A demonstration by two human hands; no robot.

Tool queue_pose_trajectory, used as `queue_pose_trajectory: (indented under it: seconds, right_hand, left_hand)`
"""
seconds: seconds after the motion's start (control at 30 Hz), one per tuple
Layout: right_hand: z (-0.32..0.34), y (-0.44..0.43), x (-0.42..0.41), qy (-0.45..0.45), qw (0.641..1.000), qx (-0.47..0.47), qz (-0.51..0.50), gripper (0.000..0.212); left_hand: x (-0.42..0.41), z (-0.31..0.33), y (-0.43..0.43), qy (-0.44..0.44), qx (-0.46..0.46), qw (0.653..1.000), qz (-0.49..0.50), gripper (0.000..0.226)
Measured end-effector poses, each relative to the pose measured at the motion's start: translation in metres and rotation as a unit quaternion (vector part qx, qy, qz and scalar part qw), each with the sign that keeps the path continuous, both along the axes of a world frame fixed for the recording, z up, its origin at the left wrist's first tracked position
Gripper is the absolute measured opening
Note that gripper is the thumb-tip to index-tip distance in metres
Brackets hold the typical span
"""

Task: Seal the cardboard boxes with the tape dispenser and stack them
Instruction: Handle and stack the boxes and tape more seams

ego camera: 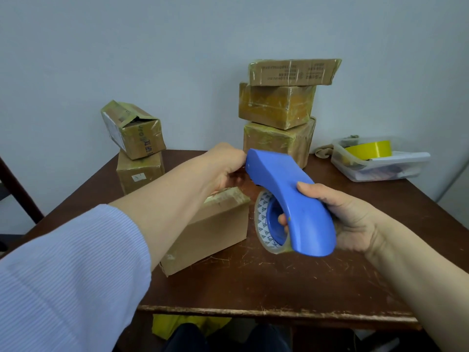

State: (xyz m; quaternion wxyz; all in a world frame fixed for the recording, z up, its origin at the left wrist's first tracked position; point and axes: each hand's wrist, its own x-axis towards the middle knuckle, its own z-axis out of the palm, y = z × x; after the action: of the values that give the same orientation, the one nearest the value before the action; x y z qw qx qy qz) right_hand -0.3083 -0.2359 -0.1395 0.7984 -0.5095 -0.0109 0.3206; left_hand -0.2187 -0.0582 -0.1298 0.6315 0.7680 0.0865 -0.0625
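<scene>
Two hands worked one tool. The right hand [355, 219] wrapped its fingers and thumb firmly round the handle of the blue plastic tape dispenser [291, 189], held above the scratched brown wooden table [279, 280]. Its clear tape roll [264, 224] hung just beside the plain brown cardboard box [215, 229] lying near the front. The left hand [223, 166] reached over that box to the dispenser's nose, probably to draw the tape end free for sealing. Its fingertips were hidden behind the nose, so whether they pinched tape could not be told. Three tape-wrapped cardboard boxes [276, 107] stood stacked at the back, likely finished.
</scene>
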Motion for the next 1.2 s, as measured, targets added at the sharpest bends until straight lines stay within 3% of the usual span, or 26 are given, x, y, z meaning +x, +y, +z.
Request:
queue_pose_trajectory:
  seconds: [0.07, 0.2, 0.27, 0.4, 0.6, 0.83, 1.2]
  right_hand:
    - [0.000, 0.003, 0.001, -0.011, 1.000, -0.009, -0.025, 0.063]
    - [0.006, 0.005, 0.006, -0.053, 0.988, -0.132, -0.054, 0.039]
    - [0.007, 0.002, 0.009, -0.062, 0.984, -0.157, -0.055, 0.039]
    - [0.008, 0.002, 0.011, -0.086, 0.985, -0.151, -0.018, 0.058]
    - [0.015, -0.001, 0.007, -0.092, 0.974, -0.204, -0.026, 0.033]
    - [0.007, -0.008, -0.004, -0.066, 0.978, -0.195, -0.020, 0.031]
    - [-0.007, -0.002, 0.011, -0.050, 0.973, -0.227, -0.002, 0.037]
  left_hand:
    - [0.003, 0.003, 0.002, -0.005, 0.001, 1.000, 0.008, 0.029]
    - [0.004, 0.001, 0.007, -0.004, 0.011, 1.000, 0.015, 0.031]
    - [0.005, -0.001, 0.007, -0.005, -0.002, 1.000, 0.020, 0.032]
    - [0.013, 0.001, 0.009, -0.011, -0.008, 1.000, 0.027, 0.033]
    - [0.024, 0.003, 0.035, -0.009, 0.000, 1.000, 0.022, 0.020]
    - [0.050, -0.008, 0.065, -0.043, 0.062, 0.996, 0.055, 0.020]
    - [0.070, -0.031, 0.073, -0.045, 0.066, 0.997, 0.018, 0.017]
